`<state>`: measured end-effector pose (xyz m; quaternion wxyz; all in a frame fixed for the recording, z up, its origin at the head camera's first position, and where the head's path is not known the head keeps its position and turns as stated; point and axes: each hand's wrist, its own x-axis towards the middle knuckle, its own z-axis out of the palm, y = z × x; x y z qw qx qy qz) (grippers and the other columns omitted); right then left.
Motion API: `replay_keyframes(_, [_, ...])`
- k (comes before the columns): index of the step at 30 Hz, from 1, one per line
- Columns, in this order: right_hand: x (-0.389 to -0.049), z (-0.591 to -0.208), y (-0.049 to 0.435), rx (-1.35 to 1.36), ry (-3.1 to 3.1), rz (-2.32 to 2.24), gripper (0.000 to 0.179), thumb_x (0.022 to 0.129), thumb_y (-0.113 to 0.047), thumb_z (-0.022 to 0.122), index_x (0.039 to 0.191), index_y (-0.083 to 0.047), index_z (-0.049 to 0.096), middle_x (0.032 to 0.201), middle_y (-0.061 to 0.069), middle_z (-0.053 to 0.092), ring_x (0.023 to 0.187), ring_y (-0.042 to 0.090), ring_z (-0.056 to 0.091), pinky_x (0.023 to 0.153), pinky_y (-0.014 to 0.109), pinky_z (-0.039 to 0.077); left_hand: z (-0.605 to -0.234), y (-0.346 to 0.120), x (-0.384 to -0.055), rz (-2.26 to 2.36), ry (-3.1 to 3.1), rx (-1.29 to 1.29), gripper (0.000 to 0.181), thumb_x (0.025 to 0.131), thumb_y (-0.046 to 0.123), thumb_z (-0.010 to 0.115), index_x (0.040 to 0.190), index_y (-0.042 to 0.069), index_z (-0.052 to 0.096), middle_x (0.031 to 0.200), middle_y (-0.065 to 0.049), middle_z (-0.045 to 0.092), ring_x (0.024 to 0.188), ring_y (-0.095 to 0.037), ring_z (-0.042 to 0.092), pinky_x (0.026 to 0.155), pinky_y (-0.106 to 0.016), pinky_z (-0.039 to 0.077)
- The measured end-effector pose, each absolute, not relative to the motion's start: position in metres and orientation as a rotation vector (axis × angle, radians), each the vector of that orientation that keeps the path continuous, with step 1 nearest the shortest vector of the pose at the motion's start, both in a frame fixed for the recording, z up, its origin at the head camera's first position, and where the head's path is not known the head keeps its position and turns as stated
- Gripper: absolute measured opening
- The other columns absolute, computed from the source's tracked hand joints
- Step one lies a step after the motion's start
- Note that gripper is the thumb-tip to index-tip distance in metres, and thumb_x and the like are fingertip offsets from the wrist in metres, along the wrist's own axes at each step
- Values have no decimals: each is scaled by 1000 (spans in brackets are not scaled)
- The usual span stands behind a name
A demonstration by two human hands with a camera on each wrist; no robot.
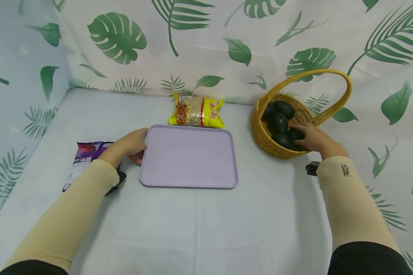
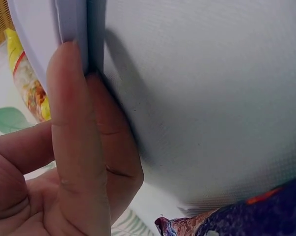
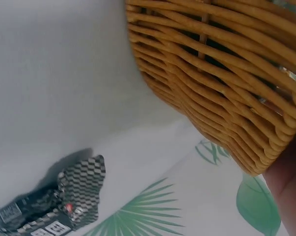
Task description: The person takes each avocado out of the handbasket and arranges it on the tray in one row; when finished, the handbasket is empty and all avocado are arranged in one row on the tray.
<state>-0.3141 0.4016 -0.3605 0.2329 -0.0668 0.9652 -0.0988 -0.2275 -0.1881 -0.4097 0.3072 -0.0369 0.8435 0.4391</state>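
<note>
A pale purple rectangular tray (image 1: 189, 156) lies flat on the white table. My left hand (image 1: 130, 145) is at its left edge; in the left wrist view, a straight finger (image 2: 71, 98) touches the tray's rim (image 2: 71, 19). At the right, a yellow wicker basket (image 1: 278, 152) with a tall arched handle holds several dark green avocados (image 1: 278, 123). My right hand (image 1: 313, 138) reaches over the basket's near right rim, thumb and fingers around one avocado (image 1: 295, 134). In the right wrist view, the basket's woven side (image 3: 211, 73) hides most of that hand.
Behind the tray lies a yellow bag (image 1: 197, 110) with a clear window. A purple snack bag (image 1: 84, 158) lies left, partly under my left forearm. A black-and-white checkered packet (image 3: 81, 191) shows in the right wrist view. A leaf-patterned cloth (image 1: 199, 46) hangs behind the table.
</note>
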Motion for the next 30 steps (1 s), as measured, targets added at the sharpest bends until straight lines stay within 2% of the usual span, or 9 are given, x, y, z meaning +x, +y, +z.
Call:
replay_keyframes(10, [-310,-363,404,-184,2707,-271,68,96,-35,63,152,-8,35,155,35,16,136,60,19,107,77,21,-411,-187,-231,1138,2264,-100,79,92,-7,43,159,5,3,114,-29,50,73,-25,63,60,-37,63])
replay_keyframes(18, [-306,-367,405,-143,2735,-279,65,97,-30,62,151,-6,34,153,36,17,135,60,21,107,77,23,-413,-186,-231,1137,2266,-84,77,94,-6,43,159,5,3,113,-28,50,73,-25,63,60,-36,63])
replay_keyframes(30, [-284,-340,401,-205,2920,-430,80,94,-42,66,154,-5,29,150,37,25,133,58,26,106,76,24,-406,-189,-227,1169,2245,-76,77,94,-7,42,158,3,1,111,-29,52,72,-25,64,61,-37,63])
